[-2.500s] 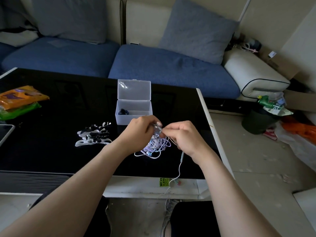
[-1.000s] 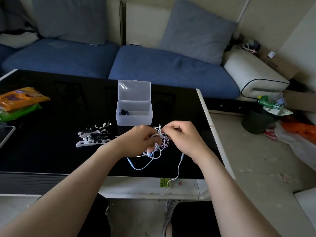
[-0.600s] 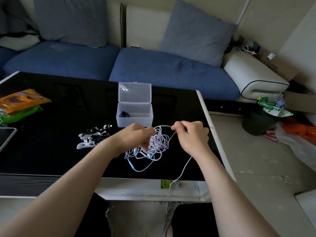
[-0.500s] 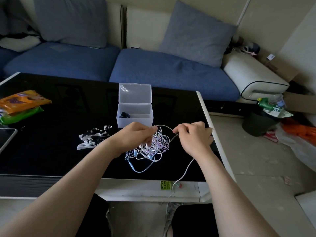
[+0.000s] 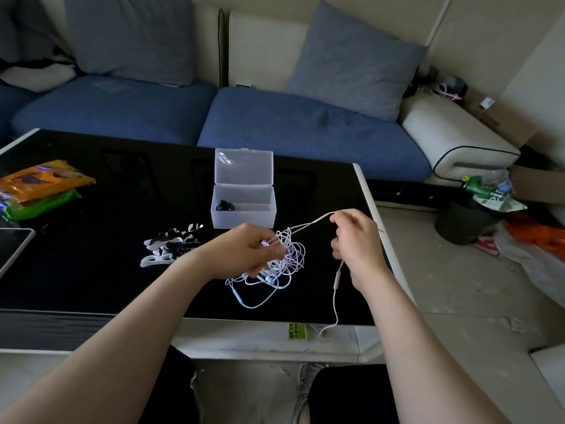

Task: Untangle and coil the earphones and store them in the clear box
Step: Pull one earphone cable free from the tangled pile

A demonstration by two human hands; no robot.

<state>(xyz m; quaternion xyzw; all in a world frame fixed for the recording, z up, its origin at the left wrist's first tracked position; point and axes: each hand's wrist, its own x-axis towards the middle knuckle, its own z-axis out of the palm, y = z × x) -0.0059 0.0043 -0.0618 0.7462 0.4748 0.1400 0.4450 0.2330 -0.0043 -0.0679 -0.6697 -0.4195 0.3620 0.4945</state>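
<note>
The left grip (image 5: 244, 252) is curled round the nine o'clock side of the earphones (image 5: 287, 258), a knot of white, lilac and blue cable whose lower loops lie on the black bench (image 5: 91, 270). The right grip (image 5: 356, 240) pinches one white strand (image 5: 308, 223), drawn taut from the knot toward two o'clock. That cable's inline remote (image 5: 337, 275) hangs at the hand's six o'clock. The clear box (image 5: 244, 220) stands open at twelve o'clock, just beyond the knot.

The cable looks light, limp and thin. A hard pull would likely cinch the knot or strain the joints at the buds and remote. Better to hold close to a crossing and feed a free end back through.
</note>
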